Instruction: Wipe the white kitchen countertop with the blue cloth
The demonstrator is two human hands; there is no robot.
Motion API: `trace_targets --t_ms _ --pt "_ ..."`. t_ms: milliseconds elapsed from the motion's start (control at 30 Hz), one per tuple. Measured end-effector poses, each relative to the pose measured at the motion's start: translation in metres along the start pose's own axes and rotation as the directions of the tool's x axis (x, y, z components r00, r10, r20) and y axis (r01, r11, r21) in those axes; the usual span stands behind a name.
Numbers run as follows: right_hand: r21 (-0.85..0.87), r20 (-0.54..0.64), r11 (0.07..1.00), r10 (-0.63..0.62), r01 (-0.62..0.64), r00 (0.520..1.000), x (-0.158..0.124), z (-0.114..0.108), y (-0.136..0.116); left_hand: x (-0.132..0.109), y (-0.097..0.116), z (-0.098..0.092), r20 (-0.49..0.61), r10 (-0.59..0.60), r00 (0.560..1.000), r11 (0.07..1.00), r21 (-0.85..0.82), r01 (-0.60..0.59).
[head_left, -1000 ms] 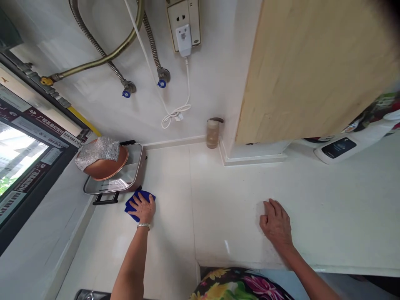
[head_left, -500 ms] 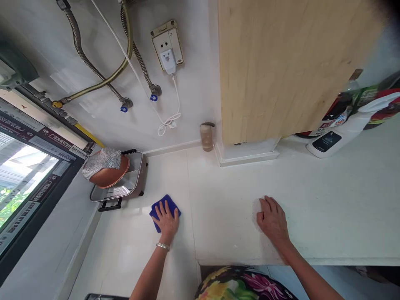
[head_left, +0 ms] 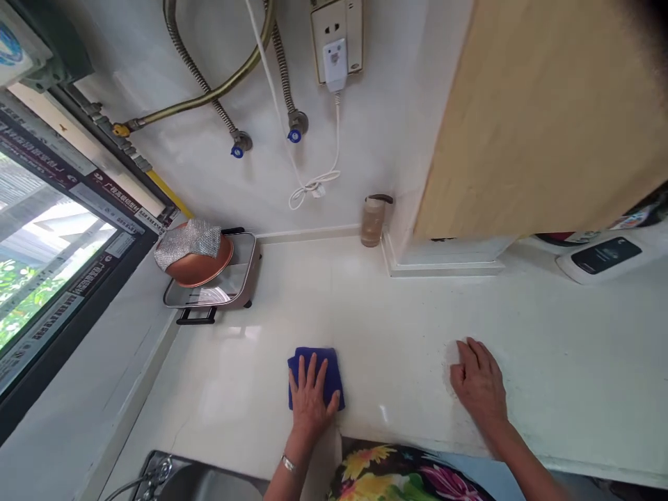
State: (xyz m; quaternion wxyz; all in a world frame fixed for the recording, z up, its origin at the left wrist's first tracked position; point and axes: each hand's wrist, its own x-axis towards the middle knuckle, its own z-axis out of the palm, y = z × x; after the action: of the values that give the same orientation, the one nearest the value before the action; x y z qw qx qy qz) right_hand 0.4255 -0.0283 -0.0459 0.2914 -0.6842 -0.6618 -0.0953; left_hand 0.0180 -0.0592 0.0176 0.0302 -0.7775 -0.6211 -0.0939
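Note:
My left hand (head_left: 311,398) lies flat with fingers spread on a folded blue cloth (head_left: 334,369), pressing it against the white countertop (head_left: 396,334) near its front edge. A silvery bracelet circles that wrist. Further right, my right hand (head_left: 480,386) rests on the counter, its fingers curled under and closed. Nothing shows in it, though the palm side is hidden.
At the back left, an electric pan (head_left: 250,278) carries a copper-coloured bowl (head_left: 195,268) under a silvery cloth (head_left: 191,242). A brownish cup (head_left: 372,223) stands by the wall. A white bottle (head_left: 605,261) lies under the wooden cabinet (head_left: 537,132). A sink (head_left: 209,483) is front left.
My left hand and the blue cloth have slid right and toward the front edge. My right hand stays in nearly the same place. The view has shifted, bringing more of the sink into sight.

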Motion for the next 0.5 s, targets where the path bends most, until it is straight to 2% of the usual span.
trace_targets --t_ms 100,233,500 --pt "0.009 0.001 0.999 -0.033 0.033 0.999 0.0 -0.001 0.0 0.012 -0.031 -0.004 -0.04 -0.115 0.993 0.993 0.018 0.116" --pt "0.006 -0.004 1.0 -0.028 0.028 1.0 0.0 -0.004 -0.002 0.035 -0.082 -0.009 -0.037 -0.246 0.969 0.969 0.028 0.247" --pt "-0.008 0.003 1.0 -0.011 0.011 1.0 -0.001 -0.004 -0.003 0.081 -0.182 -0.016 -0.023 -0.515 0.857 0.857 0.023 0.515"
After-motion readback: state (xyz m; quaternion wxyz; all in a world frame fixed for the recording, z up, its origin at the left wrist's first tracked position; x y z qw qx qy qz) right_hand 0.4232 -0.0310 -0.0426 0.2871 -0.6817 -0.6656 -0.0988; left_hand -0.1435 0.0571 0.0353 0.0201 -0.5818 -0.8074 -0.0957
